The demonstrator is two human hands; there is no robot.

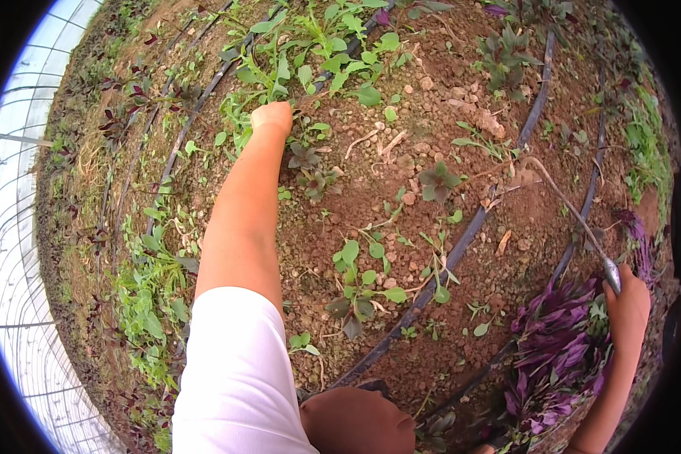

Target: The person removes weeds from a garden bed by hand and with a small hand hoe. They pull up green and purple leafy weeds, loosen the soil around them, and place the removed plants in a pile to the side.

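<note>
My left hand (272, 119) is closed at the base of leafy green plants (284, 76), with the arm stretched far forward. The fingers are hidden on the far side, and stems and leaves stand around the fist. My right hand (630, 303), at the right, grips a hand hoe (564, 204) with a thin, bent metal neck. The hoe's head rests at the soil near a black drip-irrigation hose (468, 244). Beside the right forearm lies a heap of purple-leaved plants (550, 352).
Brown, crumbly soil (340, 238) carries small green seedlings (357, 267) and dark-leaved plants (440, 181). Another black hose (536, 102) runs along the right. At the far left is a greenhouse wall (20, 227) of pale film. A brown, rounded knee (357, 420) shows below.
</note>
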